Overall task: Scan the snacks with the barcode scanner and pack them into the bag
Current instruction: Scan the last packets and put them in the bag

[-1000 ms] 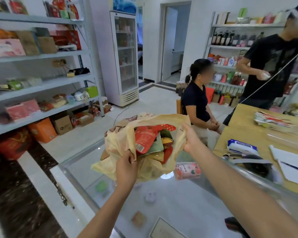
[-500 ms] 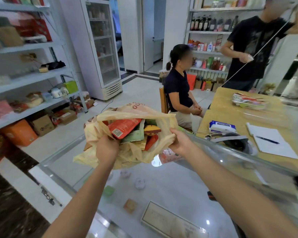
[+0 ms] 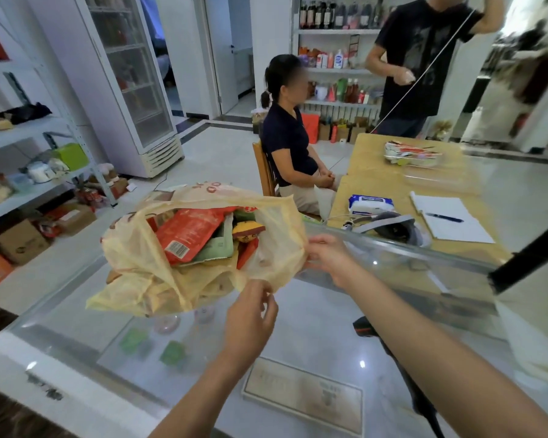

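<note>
Left grip (image 3: 250,317): closed in a pinch; thumb and fingers curl onto the near rim of the bag (image 3: 133,263). Right grip (image 3: 331,259): thumb and fingers close on the bag's rim at its right side; the 2 grips hold the mouth open between them. The bag is thin, yellowish, translucent plastic; it lies ahead and to the left of both grips, over the glass surface (image 3: 314,330); whether its bottom rests on the glass cannot be told. Snacks are inside the bag: 1 red packet (image 3: 187,232) with its barcode facing up, ahead-left of the left grip; 1 green packet (image 3: 217,248) beside and partly beneath it; smaller packets lie toward the right grip, too crowded to separate. A black device (image 3: 366,328) with a cord lies on the glass, behind the right grip and partly hidden by the right forearm; its type cannot be confirmed. Beyond the right grip, a wooden surface (image 3: 377,159) carries a pack of wipes (image 3: 370,203) and a notepad (image 3: 456,232) with 1 pen (image 3: 445,217).
</note>
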